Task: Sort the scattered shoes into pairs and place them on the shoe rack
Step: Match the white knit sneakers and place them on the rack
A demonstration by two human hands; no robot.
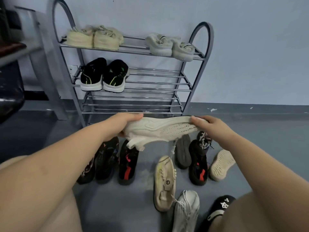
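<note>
Head view: blue-grey floor (250,148) and pale wall, both bare forearms reaching forward. Grey metal shoe rack (197,77) stands against the wall, directly beyond both hands, three tiers of chrome bars. Top tier: cream pair (94,38) up and left of the left hand, pale grey pair (168,46) up beyond the right hand. Middle tier: black pair with white soles (103,76) above the left hand; the rest of that tier is bare bars. Bottom tier just past the hands, bars only.

Off-white knit sneaker (160,129) held in the air between the two hands, lying lengthwise left to right, in front of the rack's bottom tier. Left hand (123,123) grips its heel end, fingers curled over the top edge, thumb hidden underneath. Right hand (210,124) grips the toe end, fingers wrapped over it. A lace dangles below the shoe.

On the floor below the hands, nearer the person: two dark patterned shoes (100,163) under the left forearm, black shoe with red marks (127,163) just right of them. Tan shoe (164,183) below the held sneaker. Grey sole-up shoe (183,151) and black-and-red shoe (199,163) under the right hand, touching side by side. Beige sole-up shoe (221,164) just right of those. White laced sneaker (185,211) and black shoe with white logo (219,208) closest to the person, at the bottom edge.
</note>
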